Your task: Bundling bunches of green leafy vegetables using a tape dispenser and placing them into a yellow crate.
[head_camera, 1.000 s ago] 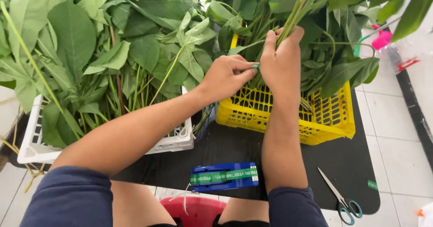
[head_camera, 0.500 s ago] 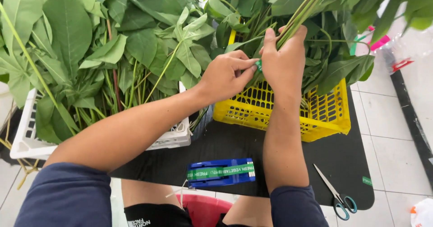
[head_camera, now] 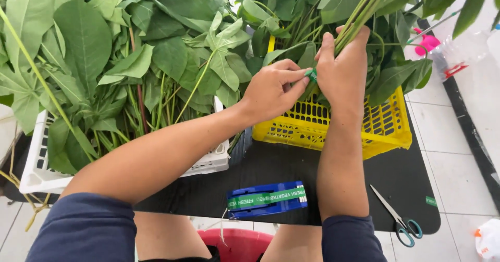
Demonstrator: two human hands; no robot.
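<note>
Above the yellow crate at the worktop's far edge, the right hand grips a bundle of green stems, fist closed. The left hand pinches green tape against the bundle. A blue tape dispenser and scissors lie near the front edge.

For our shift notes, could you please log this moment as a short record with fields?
Left hand: left hand pinches a bit of green tape at the stems
Right hand: right hand wraps its grip around a bunch of green stems
Below hands: yellow crate holding leafy greens
Left side: white crate full of large leaves
Table: black mat with a blue tape dispenser and scissors
</note>
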